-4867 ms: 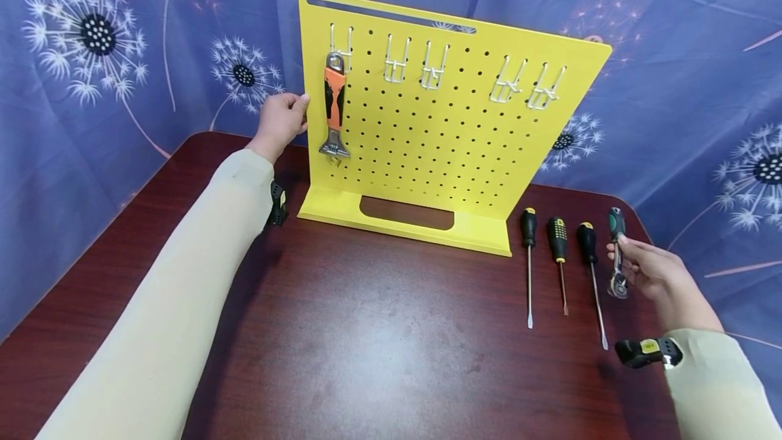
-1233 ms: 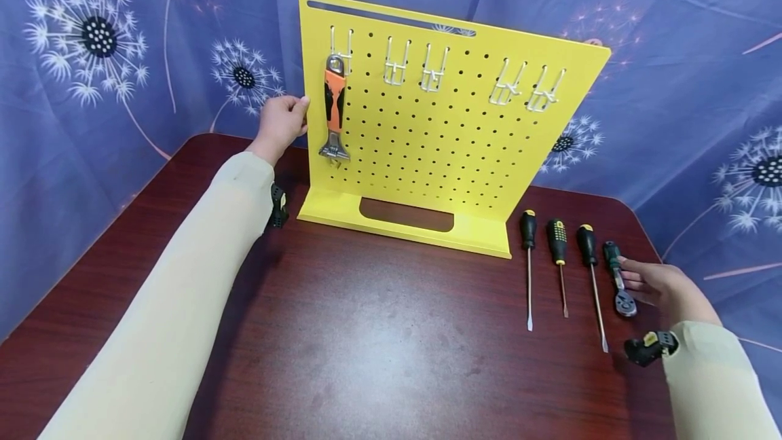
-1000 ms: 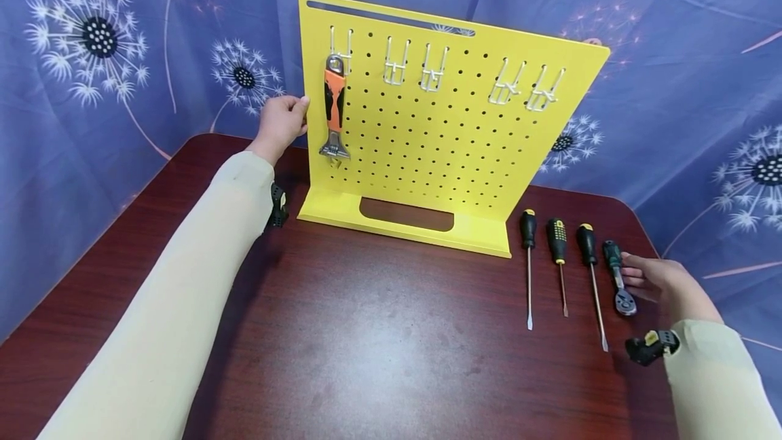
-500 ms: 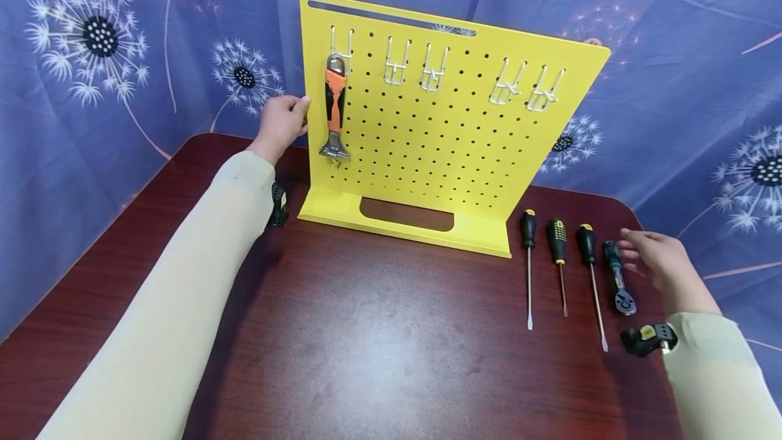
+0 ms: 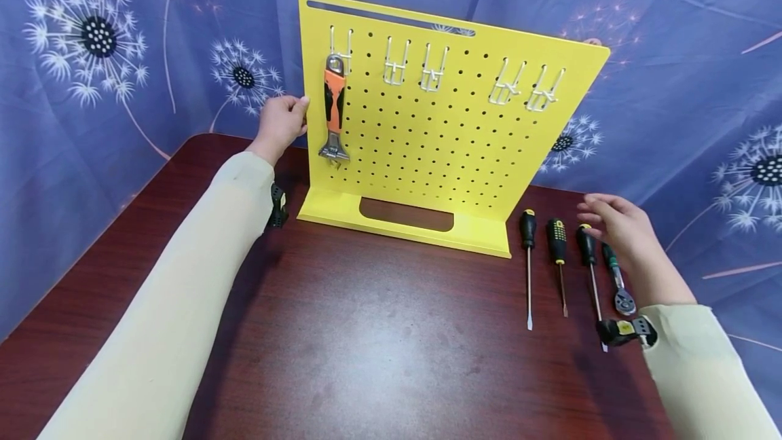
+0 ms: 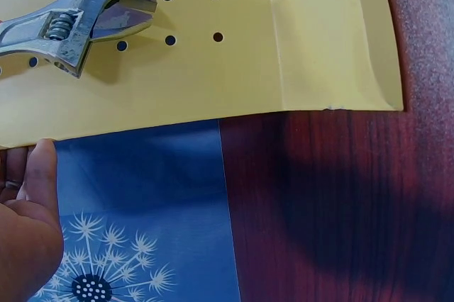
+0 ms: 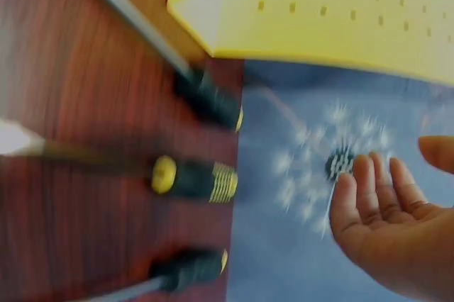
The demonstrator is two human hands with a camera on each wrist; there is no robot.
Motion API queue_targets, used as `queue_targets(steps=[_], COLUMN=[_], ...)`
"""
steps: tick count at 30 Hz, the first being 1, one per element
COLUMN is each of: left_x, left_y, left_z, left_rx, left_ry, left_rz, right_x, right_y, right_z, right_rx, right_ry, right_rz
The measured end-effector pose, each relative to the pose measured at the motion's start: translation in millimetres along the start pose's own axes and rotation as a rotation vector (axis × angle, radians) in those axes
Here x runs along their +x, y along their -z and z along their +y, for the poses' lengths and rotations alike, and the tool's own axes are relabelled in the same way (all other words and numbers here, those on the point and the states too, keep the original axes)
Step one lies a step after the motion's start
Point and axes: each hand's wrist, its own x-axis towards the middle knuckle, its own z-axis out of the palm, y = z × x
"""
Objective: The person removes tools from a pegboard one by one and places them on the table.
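My left hand [image 5: 282, 121] pinches the left edge of the upright yellow pegboard [image 5: 440, 148] between thumb and fingers. On its leftmost hook hangs an orange-and-black adjustable wrench [image 5: 334, 104], head down. My right hand [image 5: 623, 226] hovers at the right side, fingers loosely extended, holding nothing; in the right wrist view the hand [image 7: 390, 235] shows its palm. Below it lie a ratchet wrench [image 5: 623, 301] with a green-and-black handle and a black-and-yellow screwdriver [image 5: 587, 246], both partly covered. Further left are a screwdriver with a dotted handle [image 5: 557, 240] and a long screwdriver [image 5: 528, 229].
Several wire hooks [image 5: 432, 79] without tools stick out along the board's upper part. The board's foot [image 5: 330, 208] stands on a dark red wooden table [image 5: 366, 331]. A blue dandelion-print curtain [image 5: 183, 32] closes off the back and sides.
Earlier my right hand held the ratchet wrench; it then set it down beside the screwdrivers and let go. Since then that hand has moved up and left. My left hand has stayed put.
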Motion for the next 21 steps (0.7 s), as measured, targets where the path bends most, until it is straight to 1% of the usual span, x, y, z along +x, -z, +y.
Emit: queue_targets(steps=[5, 9, 11, 14, 16, 21], left_x=[-0.1, -0.5, -0.3, -0.2, -0.4, -1.2], left_y=[-0.5, -0.4, -0.6, -0.6, -0.5, -0.6], left_z=[0.3, -0.1, -0.5, -0.7, -0.5, 0.4], left_rx=[-0.006, -0.009, -0.012, -0.019, -0.022, -0.028], left_ry=[0.003, 0.008, 0.01, 0.01, 0.01, 0.011], left_rz=[-0.003, -0.005, -0.004, -0.003, -0.003, -0.003], right_x=[1.1, 3.8, 5.6, 8.1, 10.1, 16.2], right_y=[-33, -61, -74, -93, -105, -136], right_z=[-6, -9, -10, -12, -14, -23], right_rx=[-0.028, -0.015, -0.025, -0.079, -0.095, -0.103], right_ry=[0.083, 0.121, 0.124, 0.114, 0.103, 0.079], right_rz=[-0.091, -0.162, -0.192, -0.23, -0.258, -0.319])
